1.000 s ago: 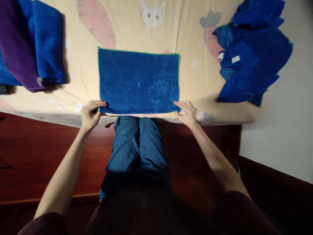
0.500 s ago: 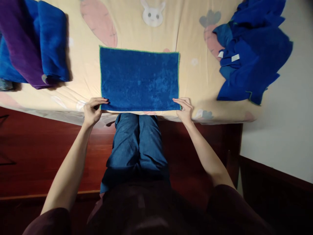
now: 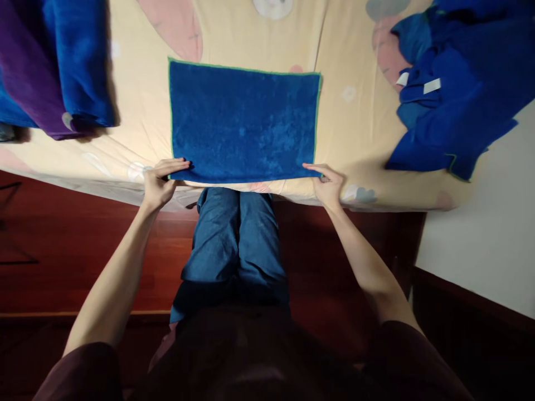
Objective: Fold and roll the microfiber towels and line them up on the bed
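Note:
A blue towel (image 3: 244, 120) with green edging lies flat and smooth on the bed, close to its front edge. My left hand (image 3: 161, 181) grips the near left corner, fingers on top and thumb hidden. At the near right corner, my right hand (image 3: 328, 181) pinches the towel in the same way. Between the two hands the near edge runs nearly straight, slightly raised at the corners.
The bed sheet (image 3: 142, 100) is cream with carrot and rabbit prints. Folded blue and purple towels (image 3: 83, 67) lie at the left. A loose heap of blue towels (image 3: 468, 94) sits at the right, beside a white wall (image 3: 480, 234). Reddish wooden floor (image 3: 83, 239) lies below.
The view has shifted closer, so the towel looks larger. Both hands stay at the near corners, and the near edge now lifts a little at its ends.

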A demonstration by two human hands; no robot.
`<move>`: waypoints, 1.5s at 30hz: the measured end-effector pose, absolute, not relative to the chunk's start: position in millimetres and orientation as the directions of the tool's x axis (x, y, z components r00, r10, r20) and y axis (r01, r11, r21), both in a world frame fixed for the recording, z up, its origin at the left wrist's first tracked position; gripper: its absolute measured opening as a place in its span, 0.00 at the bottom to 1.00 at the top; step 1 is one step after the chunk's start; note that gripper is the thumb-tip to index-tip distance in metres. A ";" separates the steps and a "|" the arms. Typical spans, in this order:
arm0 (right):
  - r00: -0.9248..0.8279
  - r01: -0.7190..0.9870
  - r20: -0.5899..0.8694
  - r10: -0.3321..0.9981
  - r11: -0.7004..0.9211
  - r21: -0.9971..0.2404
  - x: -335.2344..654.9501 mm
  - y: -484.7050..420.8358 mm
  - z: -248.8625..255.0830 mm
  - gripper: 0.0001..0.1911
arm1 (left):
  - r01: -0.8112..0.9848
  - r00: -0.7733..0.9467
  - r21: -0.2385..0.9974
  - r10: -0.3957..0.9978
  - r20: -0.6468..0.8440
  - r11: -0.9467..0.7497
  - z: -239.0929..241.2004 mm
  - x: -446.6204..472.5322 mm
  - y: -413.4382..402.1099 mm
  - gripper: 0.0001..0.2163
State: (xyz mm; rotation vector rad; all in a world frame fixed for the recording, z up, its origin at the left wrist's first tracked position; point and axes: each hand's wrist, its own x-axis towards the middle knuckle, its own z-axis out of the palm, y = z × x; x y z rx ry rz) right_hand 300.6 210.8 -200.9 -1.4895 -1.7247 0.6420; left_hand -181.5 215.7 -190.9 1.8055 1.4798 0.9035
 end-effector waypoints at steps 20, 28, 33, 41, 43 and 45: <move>0.251 0.509 0.117 0.961 -0.029 -0.860 287.9 226.2 -206.9 0.30 | 0.613 -0.232 0.788 0.968 0.098 0.066 -194.6 -170.8 222.0 0.19; 0.298 0.508 0.143 0.944 -0.030 -0.861 280.2 227.2 -206.5 0.29 | 0.658 -0.270 0.748 0.954 0.127 0.087 -189.1 -167.6 225.4 0.21; 0.292 0.526 0.151 0.944 -0.026 -0.850 280.5 225.5 -204.8 0.28 | 0.592 -0.251 0.799 0.966 0.058 0.105 -184.9 -174.3 226.6 0.16; 0.358 0.526 0.181 0.916 -0.038 -0.850 280.8 222.9 -210.8 0.24 | 0.616 -0.225 0.777 0.974 0.016 0.130 -179.9 -183.3 225.3 0.15; 0.385 0.536 0.212 0.898 -0.031 -0.844 278.2 222.3 -210.2 0.23 | 0.603 -0.262 0.783 0.965 0.016 0.151 -183.0 -183.6 225.0 0.15; 0.409 0.565 0.251 0.877 -0.027 -0.825 275.2 221.3 -208.4 0.21 | 0.583 -0.305 0.794 0.952 0.020 0.171 -186.0 -183.0 225.2 0.15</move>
